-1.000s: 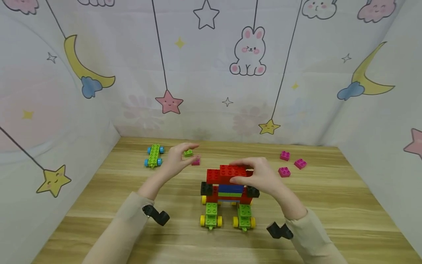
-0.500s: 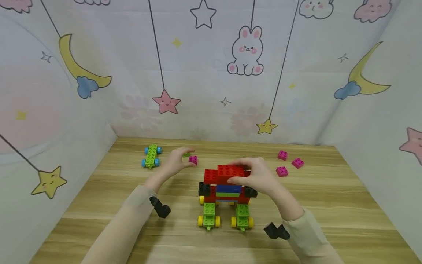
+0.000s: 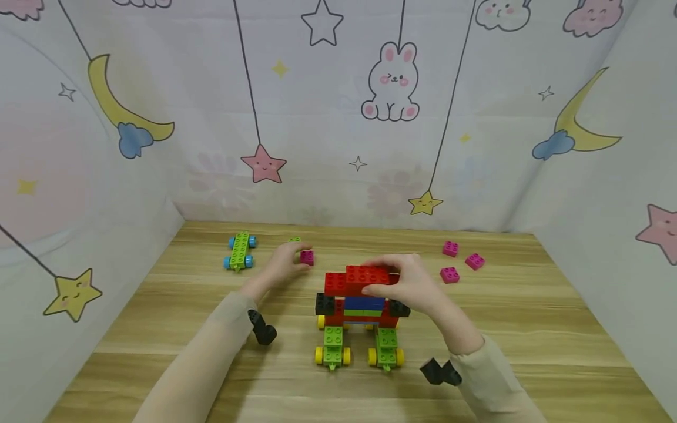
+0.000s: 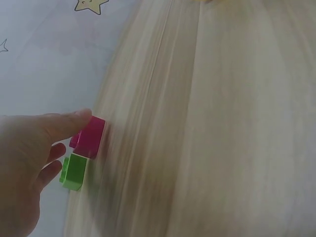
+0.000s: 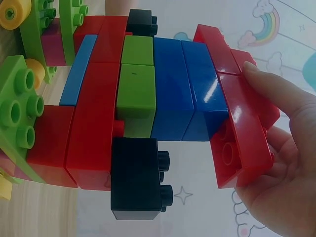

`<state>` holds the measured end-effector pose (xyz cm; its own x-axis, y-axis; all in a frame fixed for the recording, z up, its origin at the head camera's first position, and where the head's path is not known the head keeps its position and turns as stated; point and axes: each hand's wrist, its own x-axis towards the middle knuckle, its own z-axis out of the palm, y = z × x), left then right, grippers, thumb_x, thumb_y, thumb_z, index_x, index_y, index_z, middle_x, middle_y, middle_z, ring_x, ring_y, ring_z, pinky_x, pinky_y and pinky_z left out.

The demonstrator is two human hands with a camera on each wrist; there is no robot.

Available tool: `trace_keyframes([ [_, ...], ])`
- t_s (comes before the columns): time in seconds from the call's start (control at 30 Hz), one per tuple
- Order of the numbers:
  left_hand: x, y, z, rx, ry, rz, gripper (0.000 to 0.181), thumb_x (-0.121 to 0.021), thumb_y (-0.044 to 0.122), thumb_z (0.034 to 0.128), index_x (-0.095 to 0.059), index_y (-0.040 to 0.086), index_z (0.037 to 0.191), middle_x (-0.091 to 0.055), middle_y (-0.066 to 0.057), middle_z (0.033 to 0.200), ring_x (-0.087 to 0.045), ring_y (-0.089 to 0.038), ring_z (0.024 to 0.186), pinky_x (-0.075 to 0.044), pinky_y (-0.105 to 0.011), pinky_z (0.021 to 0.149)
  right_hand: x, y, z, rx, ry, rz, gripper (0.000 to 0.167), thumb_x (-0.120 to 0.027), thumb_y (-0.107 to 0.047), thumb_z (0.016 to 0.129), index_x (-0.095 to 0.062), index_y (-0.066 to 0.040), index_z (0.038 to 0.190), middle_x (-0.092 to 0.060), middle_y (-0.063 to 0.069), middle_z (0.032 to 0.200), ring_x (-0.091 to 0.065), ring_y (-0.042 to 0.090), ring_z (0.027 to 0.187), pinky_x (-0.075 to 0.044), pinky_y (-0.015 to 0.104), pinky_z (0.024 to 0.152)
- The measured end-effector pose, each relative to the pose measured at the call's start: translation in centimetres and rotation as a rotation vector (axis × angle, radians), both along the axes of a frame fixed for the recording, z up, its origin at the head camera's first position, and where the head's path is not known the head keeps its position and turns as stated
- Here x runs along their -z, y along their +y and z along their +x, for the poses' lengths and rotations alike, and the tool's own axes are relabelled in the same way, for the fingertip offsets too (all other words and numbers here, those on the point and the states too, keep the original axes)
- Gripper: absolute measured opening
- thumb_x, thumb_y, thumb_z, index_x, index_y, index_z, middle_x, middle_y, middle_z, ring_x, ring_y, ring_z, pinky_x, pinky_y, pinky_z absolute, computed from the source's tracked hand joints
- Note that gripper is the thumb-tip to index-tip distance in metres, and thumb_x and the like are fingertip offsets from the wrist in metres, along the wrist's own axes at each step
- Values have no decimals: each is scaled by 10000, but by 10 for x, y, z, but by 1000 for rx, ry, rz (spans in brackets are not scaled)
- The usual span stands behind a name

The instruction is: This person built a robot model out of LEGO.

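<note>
In the head view my right hand (image 3: 409, 281) grips the red brick (image 3: 365, 276) on top of a toy of building bricks on wheels. The right wrist view shows the thumb and fingers round that red brick (image 5: 259, 81), above stacked blue bricks (image 5: 173, 84), green bricks, red bricks and a black brick (image 5: 136, 177). At the back left, my left hand (image 3: 280, 267) reaches over the table with thumb and fingers apart, beside a pink brick (image 3: 307, 257). In the left wrist view its thumb overlaps the pink brick (image 4: 90, 138); contact is unclear. A green brick (image 4: 74, 172) lies beside it.
A green wheeled base (image 3: 240, 249) with blue wheels stands at the back left. Three pink bricks (image 3: 449, 274) lie at the back right of the wooden table (image 3: 502, 329). A printed cloth (image 3: 328, 129) hangs behind and at both sides.
My left hand has lowered toward the table, closer round the pink brick. The right hand keeps its grip on the red brick, and the wheeled toy stays in place. The head view has shifted slightly.
</note>
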<state>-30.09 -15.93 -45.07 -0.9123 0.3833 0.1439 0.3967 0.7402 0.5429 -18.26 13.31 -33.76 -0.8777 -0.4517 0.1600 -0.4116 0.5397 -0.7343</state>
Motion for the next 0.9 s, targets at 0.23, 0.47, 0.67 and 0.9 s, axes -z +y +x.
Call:
trace_keyframes([
  [0.23, 8, -2, -5, -9, -25, 0, 482, -716, 107, 889, -567, -31, 1326, -578, -219, 1344, -511, -392, 1275, -407, -514, 1082, 1, 0, 0, -3, -3, -6, 391, -785, -223, 830, -697, -90, 1186, -733, 46, 1011, -656, 138, 860, -548, 271, 727],
  [0.47, 12, 0, -8, 4, 8, -19, 461, -722, 113, 885, -586, -35, 1300, -609, -227, 1285, -570, -376, 1189, -470, -495, 1009, 1, 0, 0, 0, -2, -9, 390, -786, -224, 828, -699, -95, 1186, -735, 47, 1020, -660, 142, 870, -548, 272, 735],
  [0.67, 13, 2, -10, -2, -3, -28, 469, -728, 129, 884, -589, -26, 1305, -618, -218, 1271, -586, -360, 1156, -496, -480, 972, 0, 0, 0, -6, 17, -3, 384, -782, -221, 831, -700, -92, 1184, -735, 49, 1017, -660, 139, 867, -545, 266, 734],
  [0.9, 14, 4, -12, -24, 23, -40, 448, -749, 117, 863, -619, -25, 1268, -642, -215, 1230, -587, -372, 1133, -489, -487, 969, 0, 0, 0, 2, 7, -9, 394, -786, -221, 827, -697, -91, 1188, -732, 62, 1031, -654, 150, 865, -547, 272, 729],
])
